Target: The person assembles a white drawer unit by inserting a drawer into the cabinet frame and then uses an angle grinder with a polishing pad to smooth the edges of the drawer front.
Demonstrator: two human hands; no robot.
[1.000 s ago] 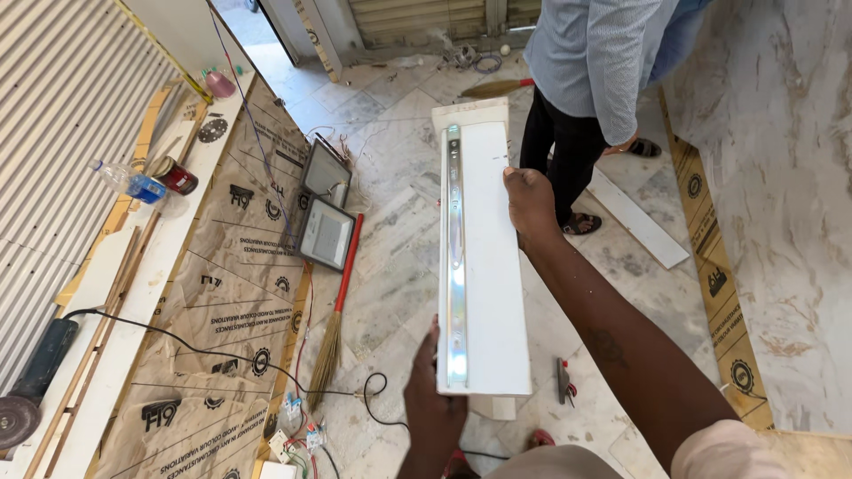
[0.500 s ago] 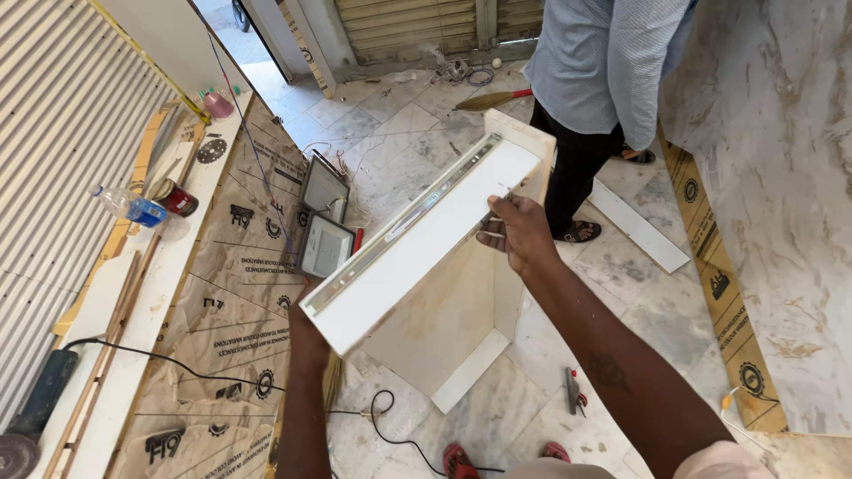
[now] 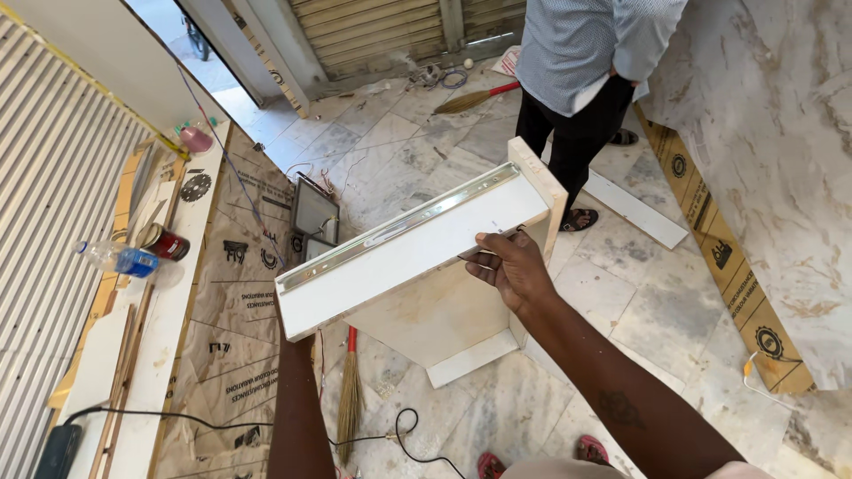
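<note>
Marble floor [image 3: 621,302] beneath; right hand [image 3: 510,266] grips white laminate drawer [image 3: 417,257].

drawer [image 3: 417,257]: white panels, pale raw wood at the cut edge
slide rail [image 3: 399,232]: shiny silver
floor [image 3: 639,310]: grey-white marble veining
cardboard sheet [image 3: 226,328]: brown with black print
bottle [image 3: 120,259]: clear, blue label
tin [image 3: 164,241]: red
broom [image 3: 349,399]: red handle, straw bristles
bystander's shirt [image 3: 586,44]: light blue-grey
</note>
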